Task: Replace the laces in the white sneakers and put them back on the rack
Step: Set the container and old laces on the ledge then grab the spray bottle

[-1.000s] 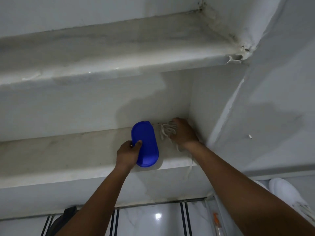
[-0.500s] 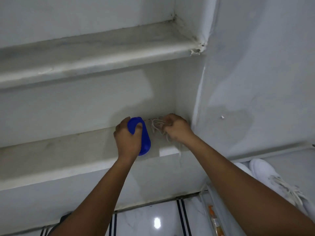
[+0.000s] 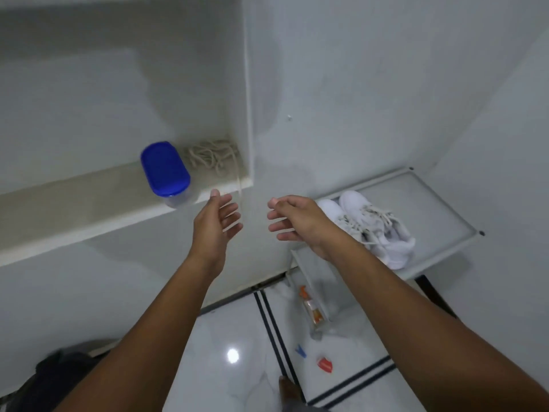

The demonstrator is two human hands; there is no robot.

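A tangle of off-white laces (image 3: 211, 157) lies in the right corner of the wall shelf (image 3: 89, 200), with one strand hanging over the shelf's edge. A clear container with a blue lid (image 3: 165, 171) stands just left of the laces. A pair of white laced sneakers (image 3: 377, 226) sits on the top of the white rack (image 3: 439, 209) at the right. My left hand (image 3: 218, 221) and my right hand (image 3: 292, 220) hover in front of the shelf, fingers relaxed, holding nothing. The hanging strand passes just beyond my left fingertips.
Below, the glossy white floor (image 3: 237, 337) has dark stripe lines. A small bottle with an orange label (image 3: 313, 310) leans by the rack's side. A blue clip (image 3: 300, 350) and a red piece (image 3: 324, 365) lie on the floor. A dark bag (image 3: 56, 373) sits at lower left.
Both hands let go and pulled back from the shelf: the left released the blue-lidded container, the right released the laces. The view swung right and down, showing the rack and sneakers.
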